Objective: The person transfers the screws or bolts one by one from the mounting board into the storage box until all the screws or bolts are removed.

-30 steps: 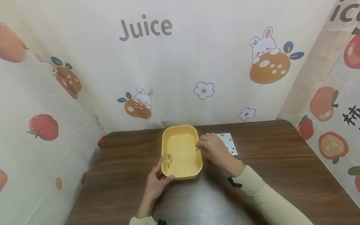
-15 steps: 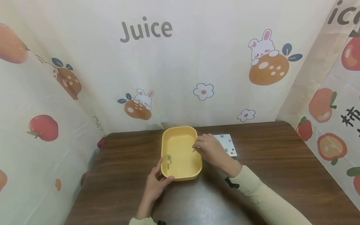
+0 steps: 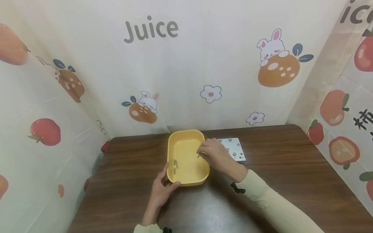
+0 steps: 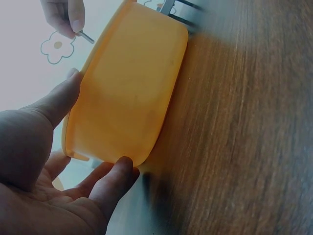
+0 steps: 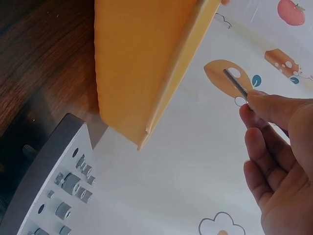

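A yellow plastic tray [image 3: 189,179] rests on the table, and my left hand [image 3: 161,191] holds its near left corner, thumb at the near rim and fingers along the side. Above the tray's right part, my right hand [image 3: 217,154] pinches a small threaded screw [image 5: 235,83] between thumb and fingertips, its shaft sticking out past them. Several similar screws [image 3: 175,171] lie at the left inside the tray. Just right of the tray is a white plate [image 3: 237,149] with nuts and bolts fitted in it, partly behind my right hand; the right wrist view shows it up close.
The dark wooden table [image 3: 122,194] meets a fruit-patterned curtain [image 3: 186,64] at its back, and similar cloth hangs at both sides. In the right wrist view, threaded ends [image 5: 29,151] stick out beneath the plate.
My right hand has moved left, further over the tray, with the screw still pinched. More of the plate shows behind it. My left hand and the tray stay in place.
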`<control>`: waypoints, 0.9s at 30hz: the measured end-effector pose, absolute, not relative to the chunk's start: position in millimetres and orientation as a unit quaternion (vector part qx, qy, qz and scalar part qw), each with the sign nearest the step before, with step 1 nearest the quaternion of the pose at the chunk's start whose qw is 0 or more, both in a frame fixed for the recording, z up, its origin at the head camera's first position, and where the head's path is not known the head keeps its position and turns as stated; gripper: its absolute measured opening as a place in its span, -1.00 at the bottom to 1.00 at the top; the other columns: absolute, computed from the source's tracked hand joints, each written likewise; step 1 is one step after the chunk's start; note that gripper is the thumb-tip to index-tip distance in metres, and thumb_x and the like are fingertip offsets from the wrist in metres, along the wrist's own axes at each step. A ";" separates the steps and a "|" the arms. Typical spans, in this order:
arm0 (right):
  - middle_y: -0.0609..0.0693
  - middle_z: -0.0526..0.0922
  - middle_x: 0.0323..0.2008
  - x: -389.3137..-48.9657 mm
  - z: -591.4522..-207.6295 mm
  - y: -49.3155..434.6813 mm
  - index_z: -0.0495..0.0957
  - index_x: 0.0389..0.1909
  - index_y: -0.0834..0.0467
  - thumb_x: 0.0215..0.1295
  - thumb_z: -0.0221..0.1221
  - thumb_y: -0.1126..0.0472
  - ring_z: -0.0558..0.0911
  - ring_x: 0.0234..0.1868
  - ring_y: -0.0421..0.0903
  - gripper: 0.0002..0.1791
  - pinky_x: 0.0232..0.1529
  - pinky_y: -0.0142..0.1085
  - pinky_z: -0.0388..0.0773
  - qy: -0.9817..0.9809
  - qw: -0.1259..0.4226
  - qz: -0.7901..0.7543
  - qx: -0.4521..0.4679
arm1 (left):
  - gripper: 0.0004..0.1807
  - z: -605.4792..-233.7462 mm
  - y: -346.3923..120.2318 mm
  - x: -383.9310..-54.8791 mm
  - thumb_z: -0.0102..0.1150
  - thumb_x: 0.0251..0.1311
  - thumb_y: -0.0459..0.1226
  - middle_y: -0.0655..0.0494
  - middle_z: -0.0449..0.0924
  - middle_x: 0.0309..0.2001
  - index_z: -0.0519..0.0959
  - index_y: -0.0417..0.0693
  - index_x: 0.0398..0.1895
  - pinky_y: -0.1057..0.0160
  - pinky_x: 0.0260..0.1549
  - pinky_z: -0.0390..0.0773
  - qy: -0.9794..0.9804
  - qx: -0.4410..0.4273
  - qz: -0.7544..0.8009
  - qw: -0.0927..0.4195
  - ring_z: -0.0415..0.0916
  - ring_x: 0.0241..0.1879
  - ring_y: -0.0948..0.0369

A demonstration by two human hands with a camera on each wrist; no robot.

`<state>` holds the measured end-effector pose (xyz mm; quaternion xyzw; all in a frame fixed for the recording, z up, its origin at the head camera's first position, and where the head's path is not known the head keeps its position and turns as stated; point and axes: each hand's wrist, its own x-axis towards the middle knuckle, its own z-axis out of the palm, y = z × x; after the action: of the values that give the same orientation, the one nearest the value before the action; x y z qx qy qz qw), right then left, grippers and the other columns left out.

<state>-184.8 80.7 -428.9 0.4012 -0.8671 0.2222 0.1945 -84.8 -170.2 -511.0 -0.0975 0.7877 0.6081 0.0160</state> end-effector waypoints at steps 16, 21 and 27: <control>-0.10 0.79 -0.30 -186.4 -427.8 73.2 0.81 -0.31 0.08 0.15 0.51 0.39 0.70 -0.19 -0.09 -0.84 -0.08 -0.19 0.64 -0.871 0.182 0.211 0.405 | 0.06 -508.8 -170.1 -84.2 0.59 0.18 -0.17 -0.25 0.40 0.35 0.18 0.03 0.69 -0.05 0.32 0.58 0.793 -0.096 0.601 0.018 0.36 0.47 -0.26; -0.09 0.79 -0.30 -185.4 -427.5 72.0 0.81 -0.31 0.10 0.15 0.51 0.38 0.69 -0.19 -0.09 -0.85 -0.08 -0.19 0.64 -0.871 0.181 0.212 0.405 | 0.06 -507.6 -170.2 -83.8 0.59 0.18 -0.18 -0.25 0.40 0.33 0.18 0.00 0.69 -0.06 0.31 0.58 0.791 -0.089 0.605 0.017 0.37 0.46 -0.26; -0.09 0.78 -0.29 -185.5 -425.1 67.9 0.82 -0.30 0.10 0.15 0.51 0.38 0.69 -0.19 -0.09 -0.86 -0.07 -0.19 0.64 -0.873 0.168 0.204 0.409 | 0.06 -506.7 -171.5 -83.1 0.58 0.19 -0.22 -0.28 0.38 0.34 0.16 -0.04 0.69 -0.07 0.31 0.59 0.784 -0.081 0.615 0.014 0.36 0.46 -0.28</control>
<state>-185.5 67.9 -425.1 0.4094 -0.8732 0.2043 0.1677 -83.1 -171.5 -506.7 -0.0813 0.7840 0.6152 0.0143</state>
